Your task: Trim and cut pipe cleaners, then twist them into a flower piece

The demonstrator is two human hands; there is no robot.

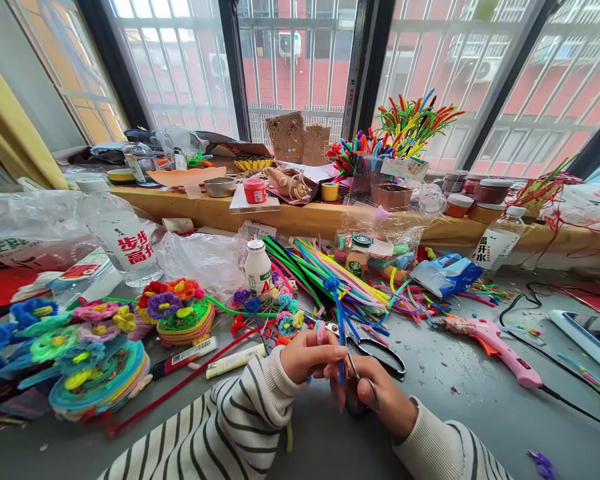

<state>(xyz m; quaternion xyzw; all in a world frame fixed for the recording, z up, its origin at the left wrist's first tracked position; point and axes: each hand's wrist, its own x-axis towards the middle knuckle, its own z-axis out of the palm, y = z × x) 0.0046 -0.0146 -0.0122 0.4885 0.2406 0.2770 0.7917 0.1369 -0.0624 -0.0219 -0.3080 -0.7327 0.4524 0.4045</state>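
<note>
My left hand [313, 357] pinches the stem of a blue pipe-cleaner flower [331, 285], which stands upright above the fingers. In my right hand [390, 403] is a pair of scissors [371, 389], with thumb and fingers at the handle loops and the blades up against the blue stem. The fingers partly hide the blades. Just behind the hands, black-handled scissors [399, 365] lie on the table. A bundle of loose pipe cleaners [305, 273] spreads beyond them. Small finished pipe-cleaner flowers [290, 317] lie near my left hand.
Pipe-cleaner flower pieces [97, 380] crowd the left side. A pink glue gun [500, 350] with a black cord lies to the right. A white bottle [258, 268], a glass jar [359, 255] and water bottles [123, 237] stand toward the wooden ledge [310, 217].
</note>
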